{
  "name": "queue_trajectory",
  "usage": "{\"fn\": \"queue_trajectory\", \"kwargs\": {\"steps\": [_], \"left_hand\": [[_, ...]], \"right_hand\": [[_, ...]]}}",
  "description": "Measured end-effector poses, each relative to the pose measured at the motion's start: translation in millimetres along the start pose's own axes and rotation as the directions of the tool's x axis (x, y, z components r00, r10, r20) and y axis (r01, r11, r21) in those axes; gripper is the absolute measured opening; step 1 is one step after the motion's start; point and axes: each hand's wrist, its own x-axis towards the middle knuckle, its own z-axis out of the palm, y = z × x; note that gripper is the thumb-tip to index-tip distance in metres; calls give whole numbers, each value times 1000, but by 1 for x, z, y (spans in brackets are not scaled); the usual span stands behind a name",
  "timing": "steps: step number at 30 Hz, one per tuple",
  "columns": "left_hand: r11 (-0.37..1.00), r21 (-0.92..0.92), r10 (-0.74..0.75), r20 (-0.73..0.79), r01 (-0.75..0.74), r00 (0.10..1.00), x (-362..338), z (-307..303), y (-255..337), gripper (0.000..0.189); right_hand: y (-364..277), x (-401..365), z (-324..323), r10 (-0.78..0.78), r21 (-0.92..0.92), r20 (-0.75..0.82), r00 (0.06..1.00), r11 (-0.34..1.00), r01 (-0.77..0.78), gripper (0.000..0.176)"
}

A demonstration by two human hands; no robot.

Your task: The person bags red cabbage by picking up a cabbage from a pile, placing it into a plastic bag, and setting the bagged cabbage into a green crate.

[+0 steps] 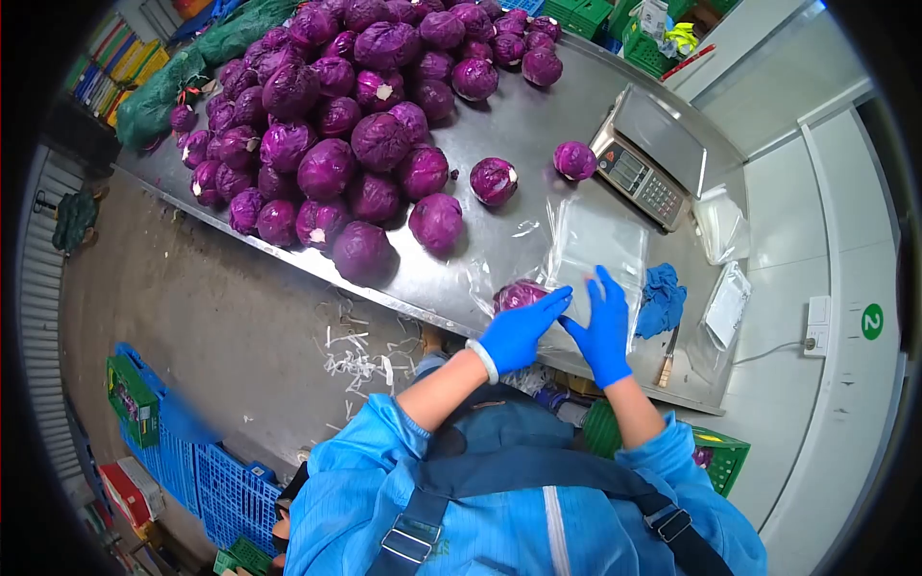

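Note:
My left hand (523, 333), in a blue glove with a white band at the wrist, lies against a red cabbage (519, 294) at the table's near edge. Clear plastic film surrounds this cabbage, and the hand covers part of it. Its fingers are stretched out towards the right. My right hand (603, 331), gloved in blue too, has its fingers spread over a stack of clear plastic bags (600, 240). Two single cabbages, one nearer the pile (494, 181) and one beside the scale (574, 160), lie further back.
A large heap of red cabbages (355, 134) covers the left of the metal table (509, 235). A digital scale (645, 168) stands at the back right. Blue crumpled gloves (662, 300) and a knife (667, 360) lie to the right. Blue crates (235, 499) stand on the floor.

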Motion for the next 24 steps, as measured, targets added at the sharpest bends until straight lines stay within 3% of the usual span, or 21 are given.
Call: {"fn": "queue_trajectory", "kwargs": {"steps": [2, 3, 4, 6, 7, 8, 10, 12, 13, 15, 18, 21, 23, 24], "left_hand": [[1000, 13, 11, 44, -11, 999, 3, -7, -3, 80], [997, 49, -61, 84, 57, 995, 6, -15, 3, 77], [995, 102, -8, 4, 8, 1000, 8, -27, 5, 74], [978, 202, 89, -148, -58, 985, 2, -42, 8, 69], [989, 142, 83, -348, -35, 934, 0, -43, 13, 56], [989, 144, 106, -441, -47, 891, -1, -43, 9, 46], [994, 106, 45, -475, 6, 879, -11, -36, 17, 40], [992, 122, 49, -450, 7, 892, -28, -5, 24, 42], [988, 137, 127, -511, -65, 850, -40, 10, 34, 45], [993, 113, 41, -482, 16, 875, -66, 36, 43, 51], [999, -48, -4, -510, -25, 860, -91, 69, 46, 54], [978, -192, -20, -480, -82, 877, -98, 89, 41, 55], [950, -289, -13, -413, -117, 911, -100, 89, 37, 56], [939, -297, 29, -438, -175, 898, -101, 99, 31, 58]], "right_hand": [[45, -11, 45, 30, 31, 385, 922, 999, -45, 16], [49, -13, 53, 38, 159, 251, 967, 984, -80, 22], [43, -7, 46, 141, 357, 198, 970, 911, -205, 24], [30, -5, 23, 355, 693, 201, 913, 607, -389, 29], [19, -1, 9, 221, 597, 27, 975, 779, -193, 31], [19, -7, 8, 213, 578, 89, 973, 784, -225, 29], [24, -9, 4, 177, 536, 199, 964, 804, -258, 27], [32, -28, 1, 86, 432, 187, 979, 888, -160, 24], [33, -40, -2, 73, 434, 202, 977, 887, -156, 22], [45, -68, -5, -94, 366, 158, 983, 930, 30, 13], [-23, -73, -57, -388, 8, -97, 917, 921, 391, 27], [-64, -105, -74, -569, 6, -29, 822, 822, 570, 42], [-89, -121, -71, -728, 391, 124, 675, 661, 641, 40], [-95, -128, -62, -798, 474, 199, 569, 586, 657, 36]]}}
